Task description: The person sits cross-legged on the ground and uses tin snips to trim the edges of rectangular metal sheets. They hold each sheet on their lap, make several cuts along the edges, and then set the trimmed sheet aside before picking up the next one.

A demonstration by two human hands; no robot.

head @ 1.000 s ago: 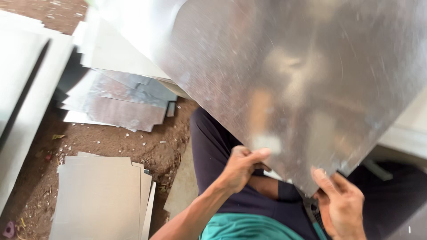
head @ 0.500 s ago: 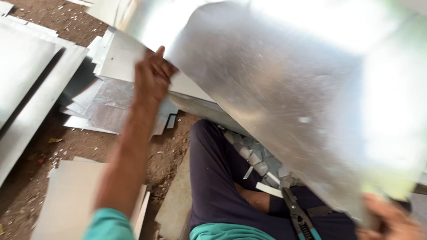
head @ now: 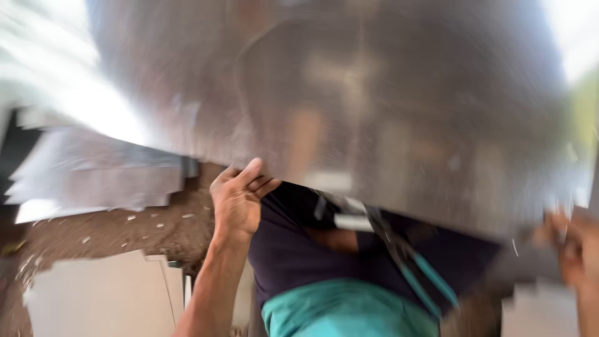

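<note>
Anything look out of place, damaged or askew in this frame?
Little stands out. The big metal sheet hangs tilted, held at its lower edge by the left hand and the blurred right hand. Metal scraps litter the dirt ground.

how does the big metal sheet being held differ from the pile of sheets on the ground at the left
The big metal sheet is raised and tilted, gripped at its lower edge by the left hand. The pile of sheets lies flat on the dirt, untouched. The held sheet is single and fills most of the view; the pile is several overlapping pieces. Both look like shiny grey metal.
</note>
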